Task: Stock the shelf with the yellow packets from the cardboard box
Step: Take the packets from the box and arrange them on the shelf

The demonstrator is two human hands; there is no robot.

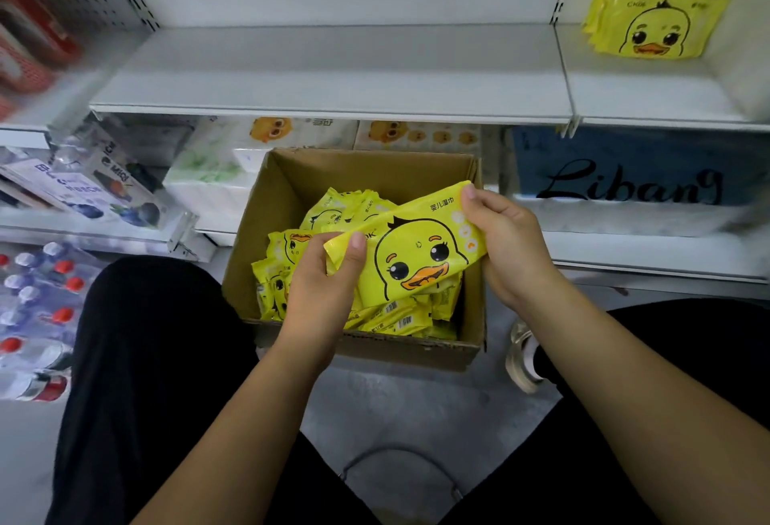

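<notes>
I have one yellow duck-faced plastic packet (416, 253) at centre frame, just above the open brown cardboard box (471, 333). My left hand (321, 287) pinches its lower-left end, thumb on top. My right hand (508, 241) pinches the upper-right end.

It sags between the grips, so I judge it soft, light and slick. Holding both ends, or the flat body, looks safest. More loose yellow packets (291, 270) fill the box.

The white metal shelf (333, 78) runs across the upper frame, smooth and flat, with a stack of matching packets (654, 16) at upper right. The box sits on a grey floor (416, 408).
</notes>
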